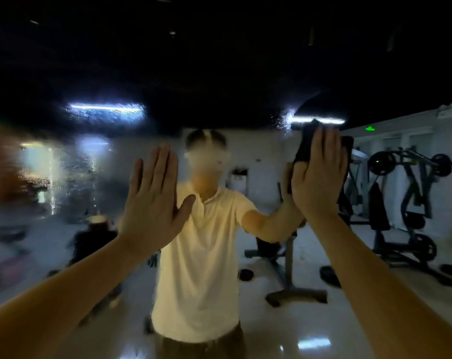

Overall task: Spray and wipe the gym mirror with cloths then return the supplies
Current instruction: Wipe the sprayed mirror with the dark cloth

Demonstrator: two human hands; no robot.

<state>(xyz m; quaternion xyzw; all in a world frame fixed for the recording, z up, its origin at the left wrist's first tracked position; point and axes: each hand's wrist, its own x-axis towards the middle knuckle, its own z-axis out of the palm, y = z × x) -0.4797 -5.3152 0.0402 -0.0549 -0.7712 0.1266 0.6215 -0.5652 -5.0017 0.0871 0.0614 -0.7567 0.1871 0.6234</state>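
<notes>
The gym mirror (72,161) fills the whole view; its left part is wet and streaky, its right part reflects sharply. My right hand (319,177) lies flat with straight fingers and presses a dark cloth (304,146) against the glass at upper right. The cloth's edges stick out above and to the right of the fingers. My left hand (155,200) is raised flat with fingers straight at the glass left of centre, and no cloth shows under it. No spray bottle is in view.
The mirror reflects a person in a pale shirt (204,255), a weight bench (287,268), a plate-loaded machine (411,200) at right, weight plates on the glossy floor and ceiling strip lights.
</notes>
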